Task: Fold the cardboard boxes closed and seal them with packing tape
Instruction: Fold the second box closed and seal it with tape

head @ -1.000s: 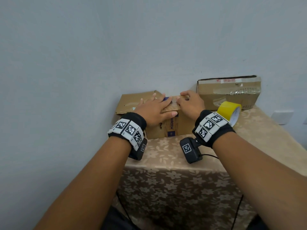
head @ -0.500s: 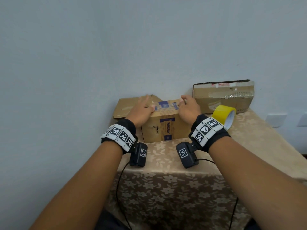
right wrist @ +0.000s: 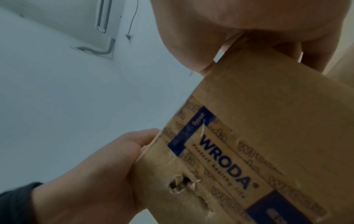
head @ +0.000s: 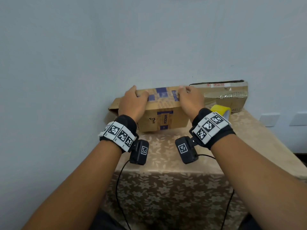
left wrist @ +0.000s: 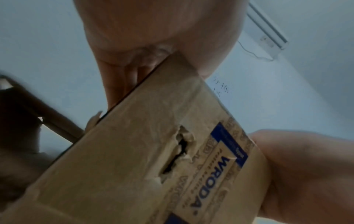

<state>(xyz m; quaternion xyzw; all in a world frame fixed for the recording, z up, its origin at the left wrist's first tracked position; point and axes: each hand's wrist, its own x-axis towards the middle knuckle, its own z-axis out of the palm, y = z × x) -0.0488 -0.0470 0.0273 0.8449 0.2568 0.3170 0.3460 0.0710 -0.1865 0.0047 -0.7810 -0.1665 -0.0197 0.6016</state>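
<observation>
A: Where now, the small brown cardboard box with the blue WRODA printed tape (head: 163,112)?

B: Standing on the beige floral tablecloth (head: 166,146), near the back wall, just beside the larger taped brown carton (head: 227,97) on the right. Top flaps folded down and flat, by the look of them. One loose brown flap (head: 114,105) sticking out to the left, behind the left wrist.

A: And the hands?

B: Left hand (head: 132,103) wrapped over the top left edge, thumb on the front face, fingers curled over the top. Right hand (head: 191,99) likewise clasping the top right edge. Confirmed in both wrist views: cardboard edge wedged between palm and fingers.

A: Tape roll?

B: Yellow roll of packing tape (head: 221,109), partly hidden behind the right wrist, on the cloth beside the box. Untouched for now.

A: Handling?

B: Probably light, judging by how casually gripped. Worn board, though: a ragged torn hole (left wrist: 178,153) in the front panel, old tape wrinkled. Likely to buckle if squeezed near that tear. Better held at the corners and top edges, where the folds stiffen it, as at present.

A: Next?

B: Seemingly one hand needed to pin the flaps while the other fetches the roll. Risk of flaps springing up once released. Old glossy tape possibly a poor surface for new tape; firm pressing advisable.
</observation>
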